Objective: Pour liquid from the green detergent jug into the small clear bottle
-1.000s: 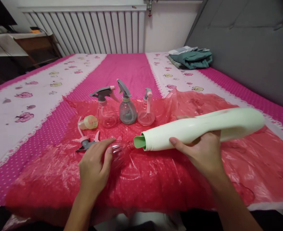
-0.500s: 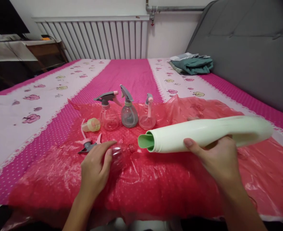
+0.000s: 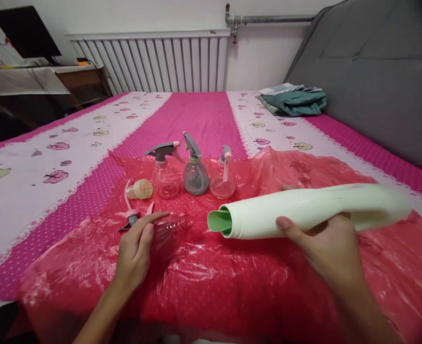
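Observation:
My left hand [image 3: 135, 246] is closed around a clear plastic bottle [image 3: 166, 231], tilted with its open neck pointing right. My right hand [image 3: 327, 243] grips a pale green detergent jug [image 3: 278, 210] by its handle. The jug lies nearly level, its green pouring spout [image 3: 220, 220] facing the bottle's neck with a gap between them. No liquid shows at the spout. Just beyond my left hand lies a grey and pink spray head [image 3: 132, 217], partly hidden by the fingers. A small yellowish cap or cup [image 3: 141, 189] lies behind it, near the spray head's tube.
Three spray bottles stand in a row: one with a pink trigger [image 3: 167, 179], a grey one [image 3: 195, 177] and another clear one [image 3: 223, 181]. Red plastic sheeting [image 3: 232, 291] covers the bed's near part. Folded clothes [image 3: 293, 100] lie by the grey headboard [image 3: 372, 86].
My left hand has drawn the bottle leftward, widening the gap to the jug's spout. The jug stays in my right hand, almost level. The whole view has shifted slightly.

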`<act>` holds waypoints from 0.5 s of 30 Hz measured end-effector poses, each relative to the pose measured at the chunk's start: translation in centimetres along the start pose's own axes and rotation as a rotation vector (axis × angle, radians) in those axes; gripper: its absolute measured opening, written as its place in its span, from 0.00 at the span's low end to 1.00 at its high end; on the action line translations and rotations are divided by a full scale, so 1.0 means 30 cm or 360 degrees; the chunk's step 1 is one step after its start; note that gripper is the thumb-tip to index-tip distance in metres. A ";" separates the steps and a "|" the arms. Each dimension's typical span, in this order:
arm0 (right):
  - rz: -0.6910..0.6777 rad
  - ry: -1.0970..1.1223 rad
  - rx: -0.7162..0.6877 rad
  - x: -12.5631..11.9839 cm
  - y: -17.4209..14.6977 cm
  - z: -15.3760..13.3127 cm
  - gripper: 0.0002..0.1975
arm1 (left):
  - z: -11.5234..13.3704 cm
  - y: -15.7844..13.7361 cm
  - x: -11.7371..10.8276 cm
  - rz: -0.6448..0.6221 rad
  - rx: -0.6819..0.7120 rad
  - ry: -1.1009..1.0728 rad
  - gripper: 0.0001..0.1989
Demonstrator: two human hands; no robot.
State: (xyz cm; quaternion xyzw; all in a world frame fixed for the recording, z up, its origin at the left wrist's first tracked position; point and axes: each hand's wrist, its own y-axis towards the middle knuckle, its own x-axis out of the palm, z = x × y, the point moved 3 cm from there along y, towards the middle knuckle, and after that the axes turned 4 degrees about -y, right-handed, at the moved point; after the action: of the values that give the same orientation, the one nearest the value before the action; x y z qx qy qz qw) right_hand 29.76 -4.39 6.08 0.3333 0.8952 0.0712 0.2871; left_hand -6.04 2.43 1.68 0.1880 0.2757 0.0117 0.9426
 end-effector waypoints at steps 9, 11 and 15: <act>0.0097 -0.0065 0.0226 -0.075 0.044 -0.053 0.34 | 0.009 0.002 0.005 -0.0050 0.0040 0.0070 0.33; 0.0116 -0.0058 0.0248 -0.088 0.048 -0.055 0.35 | 0.009 0.003 0.002 -0.0058 0.0047 0.0071 0.35; 0.0186 -0.0057 0.0173 -0.121 0.047 -0.051 0.37 | 0.000 0.012 -0.006 -0.0049 0.0042 0.0050 0.35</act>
State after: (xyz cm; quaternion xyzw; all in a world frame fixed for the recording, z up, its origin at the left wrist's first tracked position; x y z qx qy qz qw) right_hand 31.90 -5.54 9.49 0.4013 0.8715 0.0331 0.2799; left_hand -6.18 2.75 1.90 0.1959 0.2933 -0.0036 0.9357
